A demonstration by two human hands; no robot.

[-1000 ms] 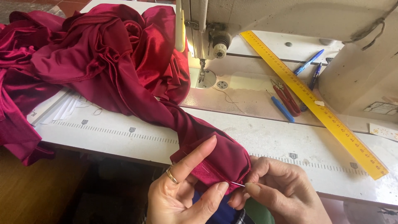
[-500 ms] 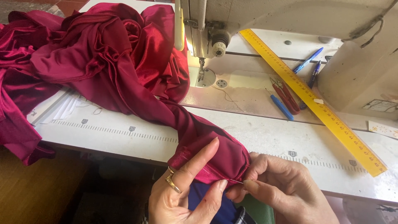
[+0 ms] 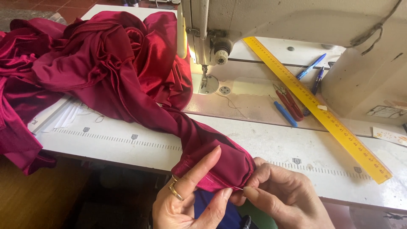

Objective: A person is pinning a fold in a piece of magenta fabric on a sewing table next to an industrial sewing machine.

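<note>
While the table (image 3: 127,142) carries a heap of red cloth (image 3: 106,63) beside the sewing machine (image 3: 271,25), one end of the cloth is held at the near edge.

A yellow ruler (image 3: 316,106) is laid slantwise, with pens (image 3: 311,72) and red snips (image 3: 290,101) beside it. The cloth's folded edge is pinched by the left hand (image 3: 188,199), forefinger over and thumb under. A pin (image 3: 237,188) at the fold is gripped by the closed fingertips of the right hand (image 3: 284,199).

pale label (image 3: 386,111) on machine base, white card (image 3: 390,136) beside
</note>
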